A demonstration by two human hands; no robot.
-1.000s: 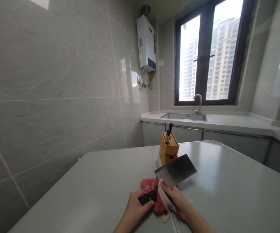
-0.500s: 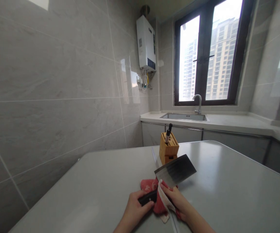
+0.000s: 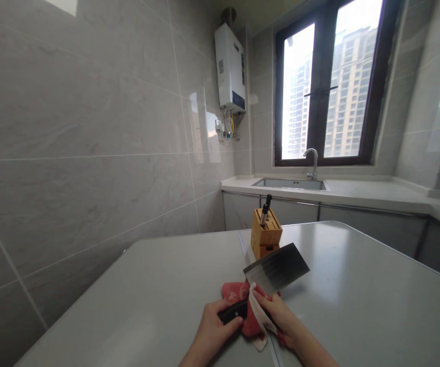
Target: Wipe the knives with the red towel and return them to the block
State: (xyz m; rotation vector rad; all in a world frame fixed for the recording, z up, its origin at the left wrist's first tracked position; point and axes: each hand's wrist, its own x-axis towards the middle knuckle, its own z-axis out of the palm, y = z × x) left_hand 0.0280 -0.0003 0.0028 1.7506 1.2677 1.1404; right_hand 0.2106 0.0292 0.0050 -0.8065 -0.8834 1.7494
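My left hand (image 3: 217, 322) is closed around the black handle of a cleaver (image 3: 279, 267). Its broad dark blade points up and to the right, above the table. My right hand (image 3: 279, 316) pinches a red and white cloth (image 3: 252, 321), folded over the cleaver where handle meets blade. Part of the cloth spreads out behind the handle, and some of the fingers are hidden in its folds. Just beyond the blade stands a wooden knife block (image 3: 266, 232), with one black-handled tool in a slot at its top.
A grey-white table (image 3: 159, 285) with a seam strip down its middle lies under my hands. Behind it runs a white counter (image 3: 373, 188) with a sink (image 3: 292, 184) and a faucet (image 3: 312, 163). A tiled wall (image 3: 90, 193) borders the left side.
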